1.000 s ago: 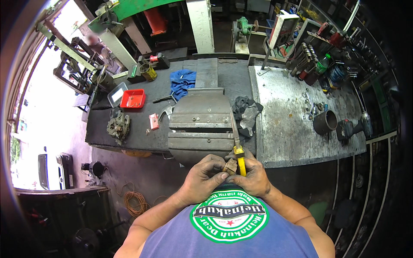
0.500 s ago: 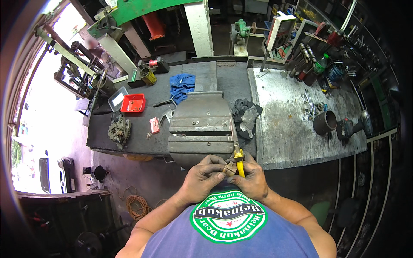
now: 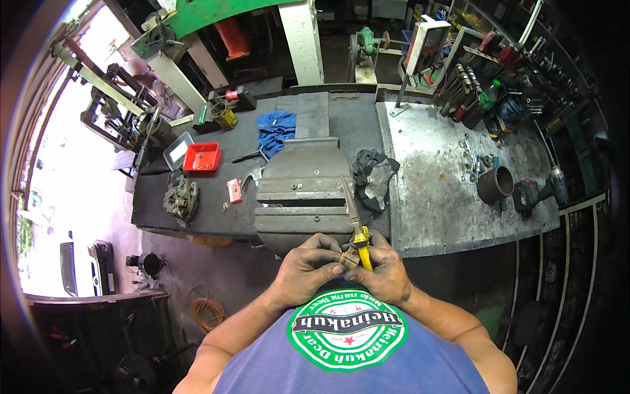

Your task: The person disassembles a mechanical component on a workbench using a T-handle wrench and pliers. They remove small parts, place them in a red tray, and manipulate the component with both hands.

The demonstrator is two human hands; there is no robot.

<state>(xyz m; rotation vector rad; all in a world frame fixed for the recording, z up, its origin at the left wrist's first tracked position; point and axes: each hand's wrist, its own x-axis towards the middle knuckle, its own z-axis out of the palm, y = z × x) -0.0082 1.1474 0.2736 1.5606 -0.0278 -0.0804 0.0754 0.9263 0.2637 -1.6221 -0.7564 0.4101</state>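
Close in front of my shirt, below the near jaw of a grey bench vise [image 3: 305,167], my two hands meet. My left hand [image 3: 310,262] is closed, its thumb and fingers pinching a small brownish block-like piece [image 3: 350,258]. Its exact kind is too small to make out. My right hand [image 3: 384,268] is wrapped round a yellow-handled tool with a long, narrow metal blade [image 3: 365,253]. The blade points up and away past the right side of the vise. The fingertips of my right hand also reach the small piece, and partly hide it.
Left on the dark bench are a red tray [image 3: 201,157], a small red box [image 3: 235,191], a greasy metal part [image 3: 180,200] and a blue cloth [image 3: 275,130]. A dark rag [image 3: 375,177] lies beside the vise. Farther right stand a pipe piece [image 3: 495,186] and a cordless power tool [image 3: 530,195].
The tool's blade tip has swung left and now lies over the right side of the vise. Both hands keep their grip in nearly the same place.
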